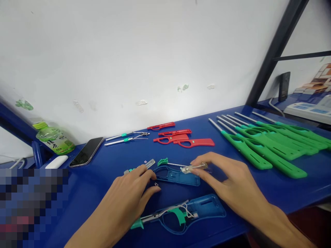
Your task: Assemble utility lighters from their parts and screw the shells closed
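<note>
Thumb and fingers of my right hand (pixel 224 175) are pinched on a clear tank (pixel 187 169), over the right part of a blue half-shell (pixel 178 178) in the middle of the blue table (pixel 89 186). The clear tank's long axis runs roughly along the table's back edge, its narrow pale tip pointing left. My left hand (pixel 131 189) is at another clear piece (pixel 150 163); I can't tell whether its fingers grip it. Nearer the front edge, a second blue half-shell (pixel 209 206) has its metal tube (pixel 151 217) pointing left.
</note>
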